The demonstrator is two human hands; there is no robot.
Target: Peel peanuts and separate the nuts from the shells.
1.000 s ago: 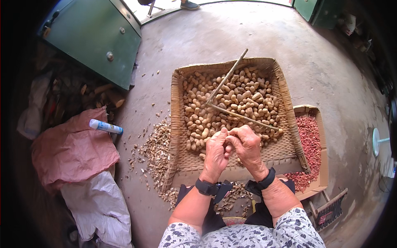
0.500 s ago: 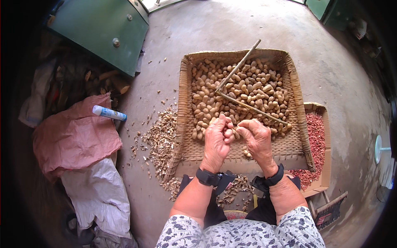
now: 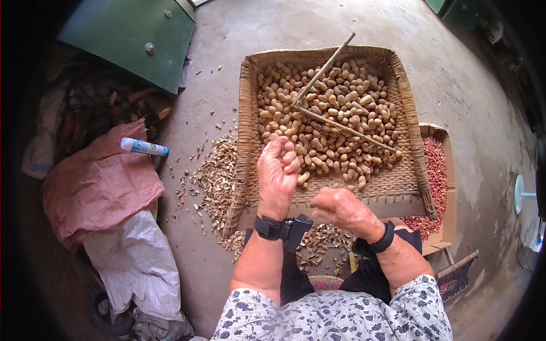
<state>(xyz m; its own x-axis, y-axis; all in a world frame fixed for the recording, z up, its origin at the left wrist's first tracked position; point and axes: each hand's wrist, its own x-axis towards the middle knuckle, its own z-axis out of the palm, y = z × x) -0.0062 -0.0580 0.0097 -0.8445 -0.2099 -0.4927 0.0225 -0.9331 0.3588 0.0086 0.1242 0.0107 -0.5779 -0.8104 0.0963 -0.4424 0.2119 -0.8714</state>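
Note:
A woven basket tray [image 3: 418, 136] lies before me, heaped with unshelled peanuts [image 3: 335, 108]. Over its near left part I hold my left hand [image 3: 277, 173], palm turned up and fingers curled closed; what they hold is hidden. My right hand [image 3: 346, 211] is lower, above the tray's near edge, its fingers bent and pressed together, slightly blurred; nothing between them can be made out. A forked stick [image 3: 333, 122] rests on the peanuts. Broken shells [image 3: 219, 173] are piled on the floor left of the tray, and more shells [image 3: 324, 244] lie between my legs.
Right of the tray stands a cardboard box [image 3: 446, 193] of red peanut kernels [image 3: 433, 176]. A pink sack [image 3: 102, 187], a white sack [image 3: 136, 256] and a blue-white spray can [image 3: 145, 148] are at left. A green cabinet [image 3: 131, 40] stands behind them.
My hands have parted: the left has moved left and slightly away from me, the right nearer to me. The whole view has shifted, so the tray appears higher.

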